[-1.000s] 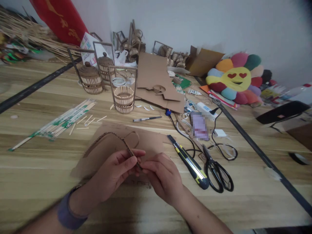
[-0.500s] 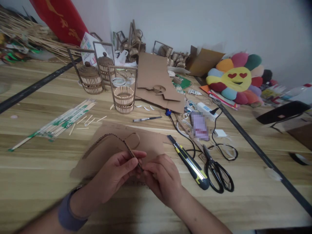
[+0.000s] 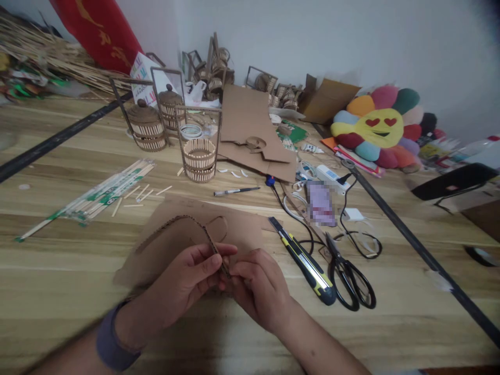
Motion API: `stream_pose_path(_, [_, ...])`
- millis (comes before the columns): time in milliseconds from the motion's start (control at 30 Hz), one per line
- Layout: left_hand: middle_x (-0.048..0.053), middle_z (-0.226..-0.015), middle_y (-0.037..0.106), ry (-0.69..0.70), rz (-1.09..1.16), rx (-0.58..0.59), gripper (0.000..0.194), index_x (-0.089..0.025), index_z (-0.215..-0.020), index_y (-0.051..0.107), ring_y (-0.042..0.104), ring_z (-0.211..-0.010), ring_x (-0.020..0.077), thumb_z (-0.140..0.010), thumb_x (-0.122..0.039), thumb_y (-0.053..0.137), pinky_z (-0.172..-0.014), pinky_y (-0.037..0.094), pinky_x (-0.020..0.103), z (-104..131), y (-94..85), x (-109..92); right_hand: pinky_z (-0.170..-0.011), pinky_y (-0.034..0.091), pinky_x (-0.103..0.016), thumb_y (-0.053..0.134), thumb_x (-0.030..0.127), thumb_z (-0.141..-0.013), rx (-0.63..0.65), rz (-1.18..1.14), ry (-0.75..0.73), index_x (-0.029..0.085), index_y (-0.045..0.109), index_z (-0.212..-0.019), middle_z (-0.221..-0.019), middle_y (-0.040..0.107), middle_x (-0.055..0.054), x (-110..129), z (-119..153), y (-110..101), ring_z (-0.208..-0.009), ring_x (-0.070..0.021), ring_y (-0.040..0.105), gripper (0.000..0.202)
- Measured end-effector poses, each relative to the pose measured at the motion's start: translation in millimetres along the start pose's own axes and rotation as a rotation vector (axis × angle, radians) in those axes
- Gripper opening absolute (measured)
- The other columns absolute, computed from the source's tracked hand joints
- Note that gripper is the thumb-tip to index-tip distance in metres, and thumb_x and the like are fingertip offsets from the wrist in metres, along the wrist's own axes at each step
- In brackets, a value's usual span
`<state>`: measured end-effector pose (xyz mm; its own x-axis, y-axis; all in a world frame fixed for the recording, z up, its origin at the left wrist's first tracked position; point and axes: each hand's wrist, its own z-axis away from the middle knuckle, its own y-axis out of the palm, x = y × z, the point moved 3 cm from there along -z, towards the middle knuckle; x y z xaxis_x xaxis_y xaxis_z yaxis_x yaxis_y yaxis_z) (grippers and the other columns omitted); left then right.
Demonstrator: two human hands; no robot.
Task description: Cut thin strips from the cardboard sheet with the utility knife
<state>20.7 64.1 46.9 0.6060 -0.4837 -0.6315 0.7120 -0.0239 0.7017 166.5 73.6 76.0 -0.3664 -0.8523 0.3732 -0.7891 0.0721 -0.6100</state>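
A thin, curved brown cardboard strip (image 3: 209, 237) runs from between my fingers up and off to the left, over a flat cardboard sheet (image 3: 244, 229). My left hand (image 3: 199, 271) grips the strip between thumb and fingers. Pinched at the strip's lower end is my right hand (image 3: 260, 284), its fingertips almost touching those of the left; they partly hide that end. Right of my hands lie a yellow-and-black utility knife (image 3: 307, 265) and black-handled scissors (image 3: 346, 276).
Small slatted baskets (image 3: 199, 159) with tall handles stand behind the sheet. Bundled sticks (image 3: 105, 192) lie at left, a pen (image 3: 236, 191) in the middle. A phone (image 3: 321, 203), cables and a flower cushion (image 3: 377, 127) are at right.
The strip's curved part has shifted slightly to the right. Both hands keep their hold, with barely any movement.
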Motion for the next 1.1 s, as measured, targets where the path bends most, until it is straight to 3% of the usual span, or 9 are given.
stream_pose_path(233, [-0.002,-0.07,0.062,-0.023,-0.025,0.036,0.051,-0.015,-0.104,0.065,0.054,-0.054,0.0077,-0.065,-0.038,0.089,-0.052,0.043,0.019,-2,2.6,6,-0.057,0.043,-0.03,0.05,0.013,-0.088,-0.024,-0.014,-0.06,0.023,0.052,-0.094,-0.071,0.066,-0.001,5,0,-1,-0.06,-0.0162,0.057,0.012])
stream_pose_path(400, [-0.002,-0.057,0.06,-0.01,-0.149,-0.005,0.043,-0.017,-0.069,0.053,0.051,-0.048,0.0086,-0.068,-0.047,0.083,-0.047,0.041,0.019,-3,1.0,8,-0.06,0.043,-0.029,0.048,0.014,-0.091,-0.004,0.021,-0.021,0.023,0.05,-0.089,-0.069,0.064,0.0,4,-1,0,-0.061,-0.0153,0.056,0.01])
stream_pose_path(467, [-0.001,-0.055,0.06,0.01,-0.271,-0.036,0.043,-0.017,-0.064,0.053,0.053,-0.049,0.0106,-0.074,-0.051,0.076,-0.048,0.043,0.021,0,2.8,4,-0.059,0.041,-0.029,0.048,0.013,-0.092,-0.017,0.074,0.009,0.023,0.049,-0.086,-0.067,0.062,0.0,2,-1,0,-0.061,-0.0154,0.054,0.011])
stream_pose_path(700, [0.0,-0.062,0.065,0.188,-0.772,-0.159,0.01,-0.019,-0.073,0.065,0.059,-0.06,0.0157,-0.077,-0.027,0.067,-0.055,0.045,0.022,12,5.0,-8,-0.059,0.04,-0.03,0.047,0.014,-0.093,0.006,0.193,0.014,0.022,0.051,-0.084,-0.067,0.06,0.0,-2,-2,2,-0.061,-0.016,0.052,0.012])
stream_pose_path(1100, [-0.002,-0.055,0.058,0.049,-0.958,-0.267,0.016,-0.02,-0.062,0.056,0.053,-0.055,0.0153,-0.069,-0.034,0.051,-0.052,0.039,0.024,5,2.7,-7,-0.06,0.035,-0.033,0.043,0.012,-0.095,0.163,0.327,-0.036,0.019,0.054,-0.077,-0.065,0.056,-0.001,-3,7,18,-0.062,-0.0181,0.046,0.022])
